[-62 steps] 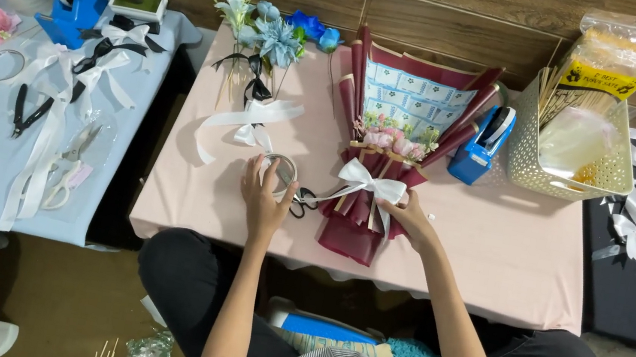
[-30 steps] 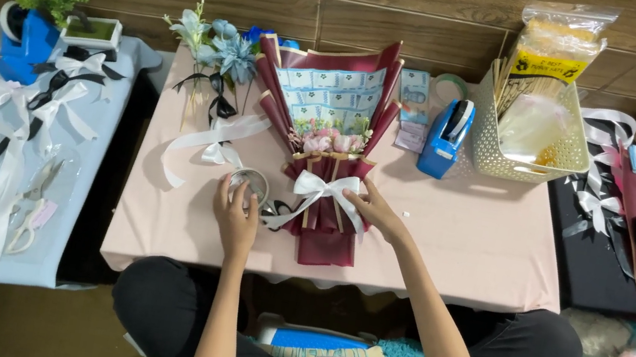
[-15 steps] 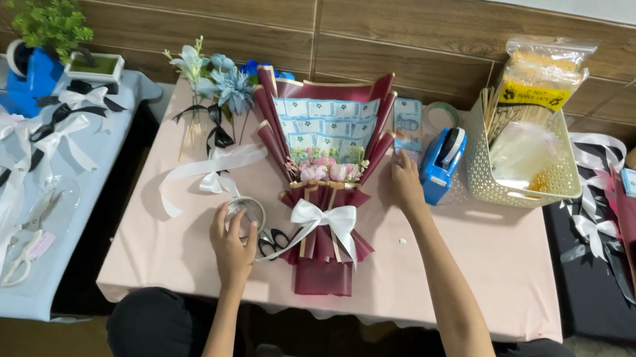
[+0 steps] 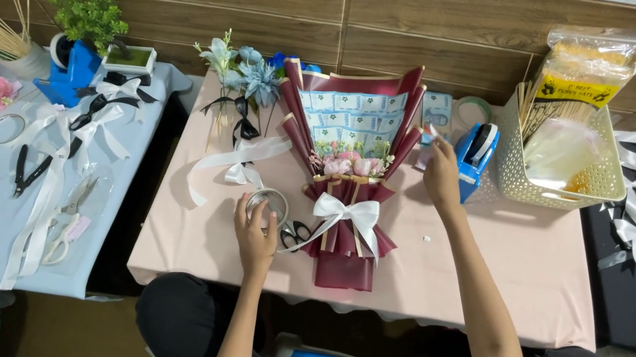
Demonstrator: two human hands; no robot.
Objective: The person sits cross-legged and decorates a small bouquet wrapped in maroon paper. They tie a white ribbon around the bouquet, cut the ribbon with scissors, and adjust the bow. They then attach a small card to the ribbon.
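Tape roll [image 4: 268,204], light and stiff, sits under the left hand [image 4: 254,237], fingers curled on its rim; right hand [image 4: 441,174] fingers pinch near the blue dispenser [image 4: 474,156].

A roll of clear tape [image 4: 268,205] lies flat on the pink table, ring-shaped with an open centre; the left hand [image 4: 254,237] rests on its near edge, fingers curled over it. Just right of the roll, black-handled scissors [image 4: 293,235] lie flat, partly under a white ribbon tail. The bouquet [image 4: 348,166] lies on its back, stem end toward the person: maroon wrapping fanned wide at the top, rows of pale blue banknotes inside, small pink flowers below them, a white bow tied at the waist. The right hand [image 4: 441,174] reaches to the bouquet's right, fingertips at a small banknote [image 4: 435,110] beside the blue tape dispenser [image 4: 475,154].
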